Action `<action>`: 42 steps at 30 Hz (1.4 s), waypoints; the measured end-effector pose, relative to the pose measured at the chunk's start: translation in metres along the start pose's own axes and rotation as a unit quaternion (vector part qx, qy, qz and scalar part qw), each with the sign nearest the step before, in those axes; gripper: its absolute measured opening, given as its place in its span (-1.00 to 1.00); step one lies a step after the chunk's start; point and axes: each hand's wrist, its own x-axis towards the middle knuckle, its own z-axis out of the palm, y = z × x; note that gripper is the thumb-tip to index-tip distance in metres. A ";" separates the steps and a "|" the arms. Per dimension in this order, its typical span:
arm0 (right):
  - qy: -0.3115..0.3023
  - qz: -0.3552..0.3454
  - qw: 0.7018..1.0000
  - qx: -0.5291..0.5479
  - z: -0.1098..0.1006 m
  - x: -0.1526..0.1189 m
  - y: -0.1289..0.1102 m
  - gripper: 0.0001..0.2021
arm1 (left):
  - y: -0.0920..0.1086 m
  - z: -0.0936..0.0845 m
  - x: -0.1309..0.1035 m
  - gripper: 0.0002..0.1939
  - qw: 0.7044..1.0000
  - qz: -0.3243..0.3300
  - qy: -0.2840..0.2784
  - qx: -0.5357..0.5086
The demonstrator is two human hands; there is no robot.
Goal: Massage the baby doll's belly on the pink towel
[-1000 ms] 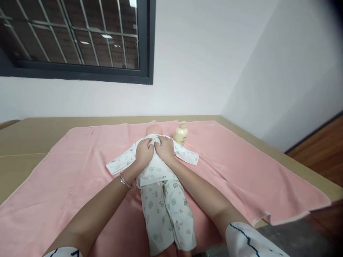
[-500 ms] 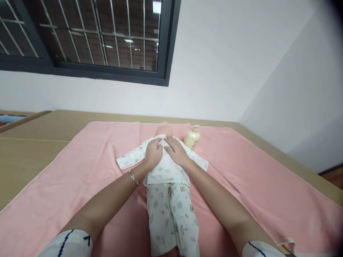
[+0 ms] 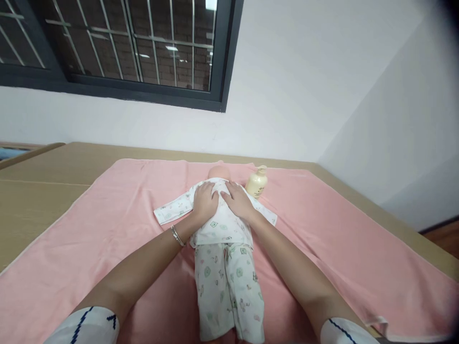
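Note:
A baby doll (image 3: 221,230) in a white printed top and matching trousers (image 3: 211,282) lies stretched out, its bare head (image 3: 219,172) at the far end. My left hand (image 3: 205,201) rests flat on the left side of the upper body, fingers extended. On the other side, my right hand (image 3: 238,199) lies flat with its thumb out towards the middle. A narrow strip of printed cloth shows between the two hands. Both sleeves of the top spread outwards. Just beyond my right hand stands a cream pump bottle (image 3: 256,182), close to the doll's shoulder.
A pink cloth (image 3: 322,239) with some wrinkles covers much of the wooden surface (image 3: 43,191). Behind it rises a white wall (image 3: 279,86) with a dark-framed, barred window (image 3: 143,43). Another wall meets it on the right.
My hands have slid a little apart on the upper body. The fingertips, close together near the collar before, now lie out towards the shoulders. The view has shifted slightly.

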 end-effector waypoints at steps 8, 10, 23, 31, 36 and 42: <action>0.016 -0.012 0.996 -0.088 0.001 -0.025 -0.035 -0.53 | 0.008 -0.010 0.010 -0.65 0.991 0.000 -0.085 0.107; 0.001 -0.015 0.998 -0.059 -0.008 -0.017 -0.025 -0.58 | 0.017 -0.011 0.003 -0.62 0.985 0.019 -0.090 0.147; -0.018 0.010 0.995 -0.096 -0.006 -0.025 -0.038 -0.56 | 0.016 -0.026 0.015 -0.59 0.977 0.003 -0.141 0.162; -0.033 0.019 0.998 -0.045 -0.006 0.000 -0.005 -0.50 | 0.036 -0.015 -0.012 -0.57 0.954 0.074 -0.136 0.255; -0.001 0.034 0.994 -0.101 -0.001 -0.021 -0.036 -0.53 | 0.022 -0.027 0.008 -0.59 0.963 0.030 -0.173 0.203; 0.012 0.003 0.999 -0.052 -0.006 -0.019 -0.026 -0.58 | 0.021 -0.020 0.002 -0.53 0.966 0.013 -0.143 0.216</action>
